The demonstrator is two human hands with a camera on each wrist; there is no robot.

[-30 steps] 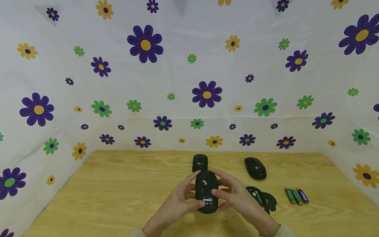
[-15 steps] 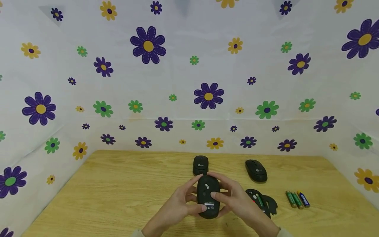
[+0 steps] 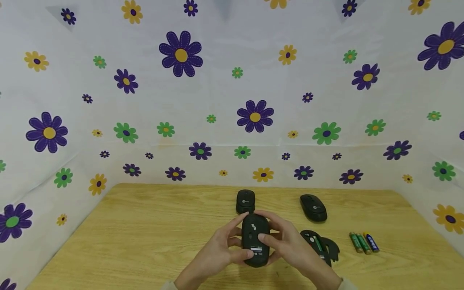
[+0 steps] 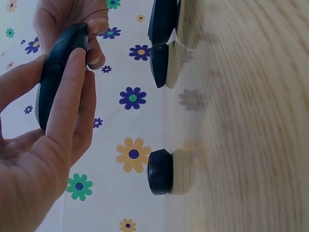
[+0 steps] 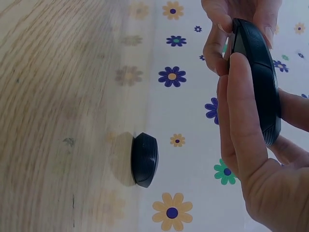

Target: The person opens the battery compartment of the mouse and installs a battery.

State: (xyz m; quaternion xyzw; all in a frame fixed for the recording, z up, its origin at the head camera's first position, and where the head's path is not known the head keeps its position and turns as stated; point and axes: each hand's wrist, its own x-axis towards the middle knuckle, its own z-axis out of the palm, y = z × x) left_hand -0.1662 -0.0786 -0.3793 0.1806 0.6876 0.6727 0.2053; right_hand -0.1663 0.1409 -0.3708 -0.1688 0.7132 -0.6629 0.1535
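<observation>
Both hands hold a black computer mouse [image 3: 251,244] above the front middle of the table, its underside with label and white mark facing the head camera. The left hand [image 3: 220,246] grips its left side, thumb on the lower part of the underside near the label. From the right, the right hand [image 3: 290,244] holds it with the thumb across the middle. The index fingers meet near the top end. In the left wrist view the mouse [image 4: 59,60] shows edge-on between the hands; fingers lie along its top shell, as on the mouse [image 5: 260,77] in the right wrist view.
Just behind the hands stands another black mouse [image 3: 245,201], and a third mouse [image 3: 313,208] lies back right. Beside the right wrist is an opened mouse [image 3: 308,237] with a green battery inside and its cover [image 3: 332,249]. Two green batteries [image 3: 359,243] and a blue one [image 3: 371,242] lie further right.
The held mouse and both hands have shifted slightly toward the body and right since the first frame, while the camera view moved a little. The grip looks the same.
</observation>
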